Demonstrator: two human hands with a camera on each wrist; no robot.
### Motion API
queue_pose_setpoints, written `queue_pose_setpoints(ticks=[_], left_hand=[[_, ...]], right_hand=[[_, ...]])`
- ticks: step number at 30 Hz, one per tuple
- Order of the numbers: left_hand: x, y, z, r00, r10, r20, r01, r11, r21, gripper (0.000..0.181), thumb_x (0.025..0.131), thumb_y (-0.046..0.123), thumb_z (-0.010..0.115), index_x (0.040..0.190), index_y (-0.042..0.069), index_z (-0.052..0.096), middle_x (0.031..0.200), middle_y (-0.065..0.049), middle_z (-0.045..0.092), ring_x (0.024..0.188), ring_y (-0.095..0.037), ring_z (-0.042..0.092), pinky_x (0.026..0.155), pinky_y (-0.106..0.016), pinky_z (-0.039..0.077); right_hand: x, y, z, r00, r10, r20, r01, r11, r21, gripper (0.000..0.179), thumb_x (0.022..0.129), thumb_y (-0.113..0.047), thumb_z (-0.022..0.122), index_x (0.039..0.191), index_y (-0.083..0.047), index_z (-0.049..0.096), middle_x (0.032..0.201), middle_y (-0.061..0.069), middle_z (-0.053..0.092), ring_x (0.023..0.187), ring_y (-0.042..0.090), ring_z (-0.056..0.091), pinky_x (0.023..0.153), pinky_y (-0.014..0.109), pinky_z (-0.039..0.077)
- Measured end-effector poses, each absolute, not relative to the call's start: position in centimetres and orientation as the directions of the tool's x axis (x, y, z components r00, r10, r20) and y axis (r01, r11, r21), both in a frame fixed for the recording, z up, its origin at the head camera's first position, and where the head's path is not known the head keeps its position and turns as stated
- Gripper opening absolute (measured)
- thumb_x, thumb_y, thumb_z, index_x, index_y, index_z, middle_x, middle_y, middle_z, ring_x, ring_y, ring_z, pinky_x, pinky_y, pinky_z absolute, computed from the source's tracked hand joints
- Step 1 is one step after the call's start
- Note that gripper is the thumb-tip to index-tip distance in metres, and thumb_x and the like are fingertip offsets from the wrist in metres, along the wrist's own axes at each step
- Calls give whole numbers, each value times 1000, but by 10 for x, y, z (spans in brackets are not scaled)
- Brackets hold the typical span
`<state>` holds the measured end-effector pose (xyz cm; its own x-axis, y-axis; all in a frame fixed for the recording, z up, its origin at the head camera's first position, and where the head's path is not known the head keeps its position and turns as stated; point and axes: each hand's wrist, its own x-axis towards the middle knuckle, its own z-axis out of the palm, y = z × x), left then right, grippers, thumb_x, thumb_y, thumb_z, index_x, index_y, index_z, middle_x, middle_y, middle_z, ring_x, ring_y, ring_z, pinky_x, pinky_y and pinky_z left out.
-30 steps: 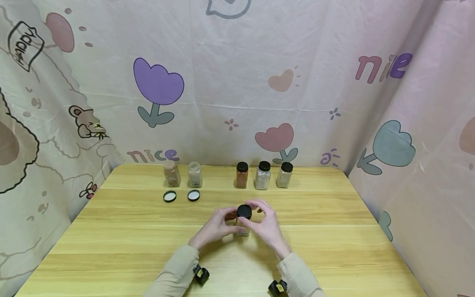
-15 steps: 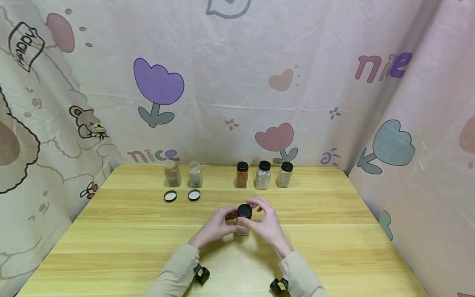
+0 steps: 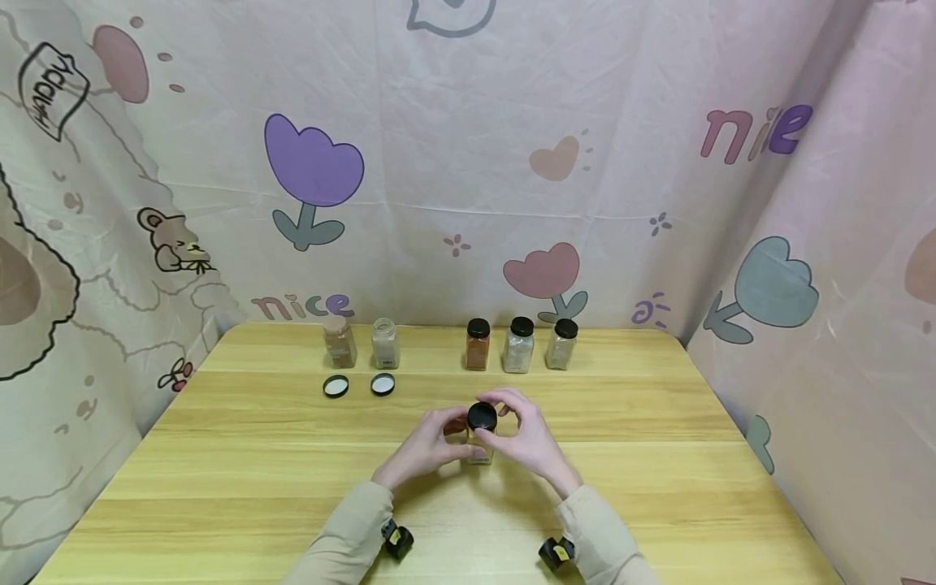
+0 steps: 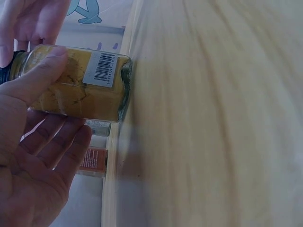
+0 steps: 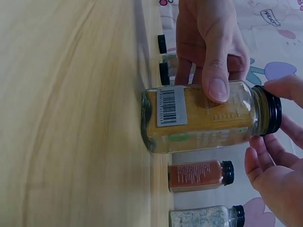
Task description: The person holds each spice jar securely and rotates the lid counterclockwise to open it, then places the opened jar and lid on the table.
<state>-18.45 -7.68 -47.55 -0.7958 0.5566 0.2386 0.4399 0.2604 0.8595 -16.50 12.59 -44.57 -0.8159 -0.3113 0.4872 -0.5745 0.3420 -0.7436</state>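
Observation:
A square glass spice jar (image 5: 199, 118) of yellow-brown powder, with a barcode label, stands upright on the table in front of me. My left hand (image 3: 431, 439) grips its body from the left, thumb across the near side and fingers behind. At the jar's top, my right hand (image 3: 528, 435) pinches the black screw lid (image 3: 482, 416) between thumb and fingers. The lid sits on the jar's neck, as the right wrist view also shows. The left wrist view has the left thumb (image 4: 45, 73) pressed on the glass.
Behind, on the left, stand two lidless jars, one brownish (image 3: 340, 348) and one whitish (image 3: 385, 349). Before them lie two black lids (image 3: 335, 386), undersides up. Right of these are a reddish-orange jar (image 3: 477, 351), a white-grained jar (image 3: 517, 351) and a pale jar (image 3: 561, 349), all capped.
My right hand has turned a little around the lid, its wrist and forearm shifting slightly rightward. The left hand and the jar stay in place.

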Motion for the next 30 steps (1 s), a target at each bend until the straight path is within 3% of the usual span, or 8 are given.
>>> queue_pose_setpoints(ticks=[6, 13, 23, 30], left_hand=[[-184, -77, -476, -804, 552, 221, 427, 277, 861, 45, 86, 21, 81, 124, 4, 66, 123, -14, 72, 115, -30, 70, 105, -40, 55], [-184, -77, -475, -798, 558, 226, 437, 279, 855, 44, 87, 22, 80, 125, 5, 66, 123, -13, 72, 116, -31, 69, 104, -41, 56], [-184, -76, -475, -799, 557, 227, 426, 257, 868, 46, 86, 20, 81, 126, 4, 65, 126, -14, 71, 116, -30, 69, 105, -39, 55], [-183, -77, -475, -809, 551, 206, 412, 280, 867, 51, 85, 21, 82, 130, 4, 64, 128, -12, 70, 116, -28, 69, 106, -39, 55]], right_hand=[[-166, 125, -443, -836, -321, 445, -546, 408, -732, 53, 76, -19, 89, 124, -12, 68, 115, 5, 69, 105, 16, 61, 90, 42, 53], [-167, 123, -437, -831, -316, 457, -556, 478, -680, 51, 73, -21, 91, 119, -11, 70, 110, 2, 69, 101, 16, 62, 90, 40, 55], [-172, 130, -429, -807, -431, 403, -578, 441, -687, 42, 79, -14, 86, 118, -8, 72, 112, 5, 70, 98, 19, 62, 90, 39, 54], [-175, 135, -426, -769, -526, 363, -591, 369, -718, 42, 86, -13, 79, 126, -6, 68, 124, 11, 67, 113, 27, 62, 101, 41, 52]])
